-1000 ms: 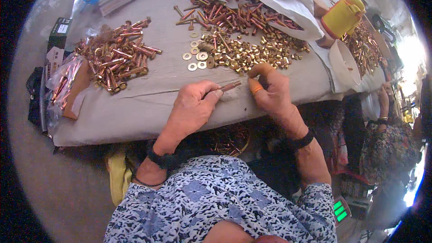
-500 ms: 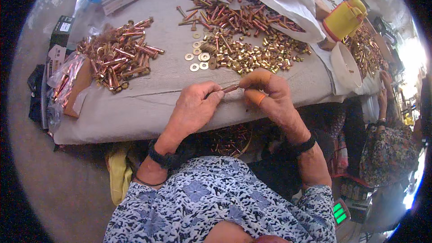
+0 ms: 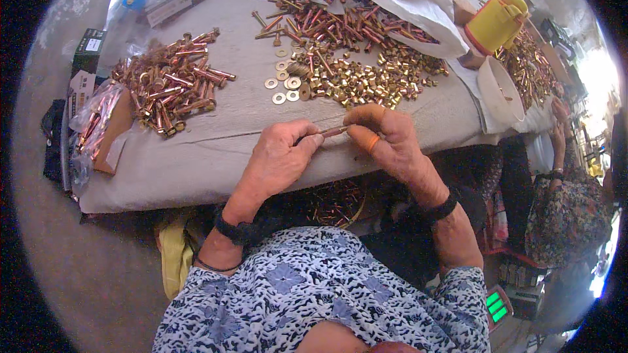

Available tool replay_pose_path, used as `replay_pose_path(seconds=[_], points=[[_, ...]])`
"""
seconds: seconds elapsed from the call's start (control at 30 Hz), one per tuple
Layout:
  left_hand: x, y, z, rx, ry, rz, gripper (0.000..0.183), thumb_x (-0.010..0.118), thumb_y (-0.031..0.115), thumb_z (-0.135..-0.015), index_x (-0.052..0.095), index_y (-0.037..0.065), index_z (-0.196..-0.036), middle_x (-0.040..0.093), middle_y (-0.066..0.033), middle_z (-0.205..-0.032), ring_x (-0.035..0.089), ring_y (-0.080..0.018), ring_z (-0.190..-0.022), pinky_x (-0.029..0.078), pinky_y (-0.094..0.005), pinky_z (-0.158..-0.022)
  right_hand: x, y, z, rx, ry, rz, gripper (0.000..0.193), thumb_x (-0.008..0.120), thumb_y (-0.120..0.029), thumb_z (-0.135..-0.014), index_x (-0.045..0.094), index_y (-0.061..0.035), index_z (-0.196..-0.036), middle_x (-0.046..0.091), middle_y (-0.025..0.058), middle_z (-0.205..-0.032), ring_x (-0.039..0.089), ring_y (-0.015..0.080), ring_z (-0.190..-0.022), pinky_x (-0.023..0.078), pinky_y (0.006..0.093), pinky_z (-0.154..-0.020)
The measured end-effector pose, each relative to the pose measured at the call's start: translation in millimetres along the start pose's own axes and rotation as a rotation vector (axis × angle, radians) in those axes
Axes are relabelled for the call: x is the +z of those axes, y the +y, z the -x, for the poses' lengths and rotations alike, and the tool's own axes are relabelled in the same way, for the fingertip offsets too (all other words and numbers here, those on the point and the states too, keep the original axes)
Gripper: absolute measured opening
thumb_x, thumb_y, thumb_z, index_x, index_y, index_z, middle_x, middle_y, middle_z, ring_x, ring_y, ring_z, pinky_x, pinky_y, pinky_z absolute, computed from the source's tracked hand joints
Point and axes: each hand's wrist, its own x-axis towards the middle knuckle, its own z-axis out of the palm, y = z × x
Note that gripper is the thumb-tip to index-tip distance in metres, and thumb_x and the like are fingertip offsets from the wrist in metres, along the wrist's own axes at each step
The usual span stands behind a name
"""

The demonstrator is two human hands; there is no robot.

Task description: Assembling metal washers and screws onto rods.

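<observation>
Near the table's front edge, a thin copper-coloured bolt (image 3: pixel 335 132) lies level between my two hands. My left hand (image 3: pixel 278 157) is closed, its thumb and fingers gripping the bolt's left part; that end is hidden in the fingers. At the right end, my right hand (image 3: pixel 392 147) pinches with thumb and forefinger, both wearing orange finger cots. Just beyond the hands lies a heap of brassy nuts or short sleeves (image 3: pixel 373 78). Several flat washers (image 3: pixel 279 98) are spread at its left side. Behind it is a big heap of loose bolts (image 3: pixel 340 23).
A pile of thicker bolts (image 3: pixel 170 85) sits at the left, beside an open cardboard box (image 3: pixel 112 137) with bagged bolts. A white sack (image 3: pixel 405 0) lies over the far heap. At the right stand a white bowl (image 3: pixel 498 95), a yellow jug (image 3: pixel 498 23) and another person's arm (image 3: pixel 558 140).
My right thumb and forefinger have moved slightly left and closer together at the bolt's end. My left hand keeps its grip. The whole view has shifted a little.
</observation>
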Motion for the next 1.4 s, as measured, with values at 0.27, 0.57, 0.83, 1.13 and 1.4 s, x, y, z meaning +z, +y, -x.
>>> replay_pose_path(seconds=[0.27,0.57,0.83,1.13,1.4], points=[[2.3,-1.0,1.0,0.063,0.043,-0.053,0.021,0.054,0.020,-0.082,0.061,0.000,-0.086,0.052,-0.0024,-0.060,0.049,-0.0101,-0.055,0.040,-0.0273,-0.050,9.2,12.9,2.5,-0.044,0.077,-0.094,0.012,0.061,-0.007,-0.079,0.060,-0.0019,-0.089,0.063,0.0108,-0.081,0.061,0.0209,-0.071,0.049,0.0309,-0.063],[2.1,1.5,0.5,-0.059,0.022,0.015,0.021,0.056,0.019,-0.082,0.061,-0.001,-0.087,0.056,-0.0143,-0.065,0.054,-0.0177,-0.059,0.043,-0.0317,-0.058,7.4,5.4,2.8,0.161,0.010,-0.242,0.015,0.058,-0.013,-0.082,0.062,-0.0019,-0.092,0.062,0.0083,-0.075,0.059,0.0138,-0.063,0.047,0.0282,-0.056],[4.2,0.3,1.4,0.049,0.070,-0.038,0.020,0.055,0.018,-0.082,0.061,-0.001,-0.086,0.056,-0.0141,-0.063,0.053,-0.0177,-0.057,0.042,-0.0320,-0.057,4.2,2.4,-0.1,-0.028,0.041,0.090,0.021,0.058,-0.019,-0.084,0.062,-0.0013,-0.094,0.063,0.0129,-0.077,0.060,0.0238,-0.066,0.048,0.0311,-0.062],[5.3,-0.9,-0.2,-0.061,0.070,0.086,0.021,0.055,0.019,-0.082,0.061,-0.001,-0.085,0.055,-0.0122,-0.062,0.051,-0.0146,-0.057,0.041,-0.0302,-0.056,2.4,18.2,-3.3,0.104,0.248,0.054,0.027,0.050,-0.026,-0.089,0.061,-0.0013,-0.093,0.061,0.0142,-0.075,0.059,0.0236,-0.068,0.046,0.0344,-0.061],[6.1,-3.5,-0.6,0.026,0.092,-0.005,0.020,0.055,0.018,-0.082,0.060,-0.001,-0.085,0.054,-0.0117,-0.061,0.051,-0.0141,-0.057,0.041,-0.0304,-0.056,5.9,2.9,-1.8,0.035,0.105,0.117,0.023,0.055,-0.023,-0.086,0.063,-0.0011,-0.084,0.060,0.0130,-0.070,0.058,0.0229,-0.061,0.045,0.0348,-0.056]])
